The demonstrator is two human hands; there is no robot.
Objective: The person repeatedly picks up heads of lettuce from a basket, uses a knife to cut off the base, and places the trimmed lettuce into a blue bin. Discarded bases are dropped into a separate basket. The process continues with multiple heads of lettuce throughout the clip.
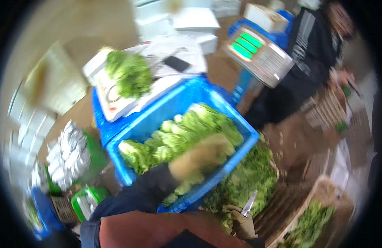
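Heads of leafy lettuce lie in rows in a blue plastic crate. My left hand, in a tan glove and blurred, reaches over the crate at the greens near its front right side; its fingertips are hidden, so what it grips does not show. Low in the view, outside the crate, my gloved right hand is closed on a knife, its blade pointing up. Beyond and beside the knife lies a heap of loose green leaves.
A foam box lid carries another lettuce beyond the crate, near a phone. A scale with a lit display stands at upper right, beside a person in dark clothes. Green crates are at left, a foam box at lower right.
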